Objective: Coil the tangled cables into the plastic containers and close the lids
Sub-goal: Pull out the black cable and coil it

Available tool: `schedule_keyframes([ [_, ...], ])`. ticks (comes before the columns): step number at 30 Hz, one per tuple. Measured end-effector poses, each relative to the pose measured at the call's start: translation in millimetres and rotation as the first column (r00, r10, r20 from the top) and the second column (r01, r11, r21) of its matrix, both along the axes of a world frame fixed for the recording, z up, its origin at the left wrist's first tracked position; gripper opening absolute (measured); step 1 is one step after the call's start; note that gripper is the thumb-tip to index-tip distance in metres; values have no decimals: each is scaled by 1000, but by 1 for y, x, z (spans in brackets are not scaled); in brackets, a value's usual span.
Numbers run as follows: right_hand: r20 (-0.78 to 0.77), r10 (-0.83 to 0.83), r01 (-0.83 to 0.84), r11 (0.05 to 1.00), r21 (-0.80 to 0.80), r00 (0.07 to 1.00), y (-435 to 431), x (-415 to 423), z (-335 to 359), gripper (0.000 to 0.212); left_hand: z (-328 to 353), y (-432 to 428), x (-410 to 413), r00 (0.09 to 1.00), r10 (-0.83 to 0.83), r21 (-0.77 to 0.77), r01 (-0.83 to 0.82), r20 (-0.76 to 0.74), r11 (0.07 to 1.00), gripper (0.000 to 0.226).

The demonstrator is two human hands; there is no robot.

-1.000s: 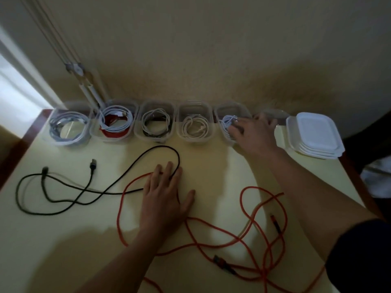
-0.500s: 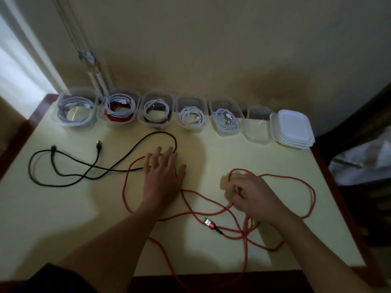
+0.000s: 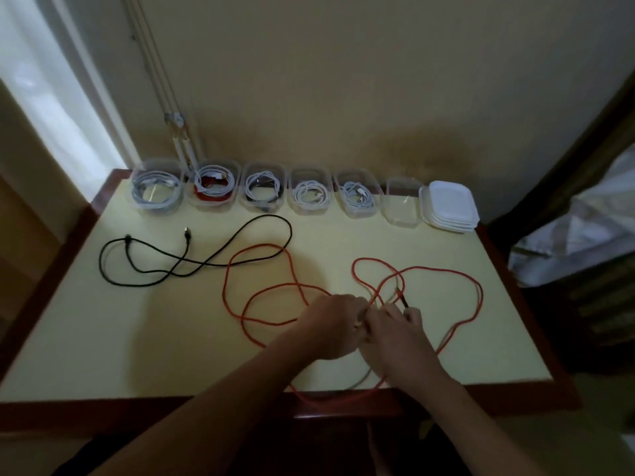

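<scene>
No brand, label or writing can be read on anything here.

Six clear plastic containers stand in one row along the far edge of the pale yellow table (image 3: 137,321), all of them open, to the left of a stack of white plastic lids (image 3: 448,204). The number of lids in the stack is unclear. The container just beside the stack is the empty clear container (image 3: 402,204). Going leftward from it, the other five each hold coiled cable:
- a small white coil (image 3: 359,194)
- another white coil (image 3: 311,192)
- a dark and grey coil (image 3: 264,187)
- a white coil over something red (image 3: 214,183)
- a grey-white coil (image 3: 156,188), farthest from the stack

Two cables lie loose on the table.
- **The thin black cable (image 3: 100,264):** it sprawls untouched, well to the left of the stack and nearer the person.
- **The long orange-red cable (image 3: 261,247):** it spreads in several open loops in front of the stack, and one strand hangs over the near edge.

The left hand (image 3: 331,326) and the right hand (image 3: 395,334) touch each other in front of the stack, near the table's front edge. Both have their fingers curled around strands of the orange-red cable. A dark plug end shows just above the right hand.
</scene>
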State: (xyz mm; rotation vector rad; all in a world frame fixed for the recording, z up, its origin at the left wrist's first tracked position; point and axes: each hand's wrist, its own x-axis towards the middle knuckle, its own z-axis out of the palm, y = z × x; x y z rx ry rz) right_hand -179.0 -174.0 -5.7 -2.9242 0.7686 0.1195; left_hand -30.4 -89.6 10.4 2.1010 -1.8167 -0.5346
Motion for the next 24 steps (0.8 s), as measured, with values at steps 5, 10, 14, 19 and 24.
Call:
schedule_keyframes([
  [5, 172, 16, -18, 1000, 7, 985, 10, -6, 43, 18, 37, 18, -5, 1000, 22, 17, -22, 11, 1000, 35],
  [10, 208, 140, -117, 986, -122, 968, 10, 2, 49, 31, 58, 41, -2, 970, 203, -12, -207, -130, 978, 27],
  [14, 184, 195, -142, 954, -265, 963, -2, 7, 39, 15, 62, 63, 24, 910, 310, -67, -340, -277, 938, 21],
  [19, 65, 116, -94, 957, -274, 991, -11, 20, 26, 15, 40, 85, 62, 856, 403, -23, -433, -323, 901, 24],
  [24, 4, -11, 10, 1000, 26, 1000, 5, 37, 9, 52, -16, 117, 131, 745, 655, -35, -663, -125, 748, 26],
])
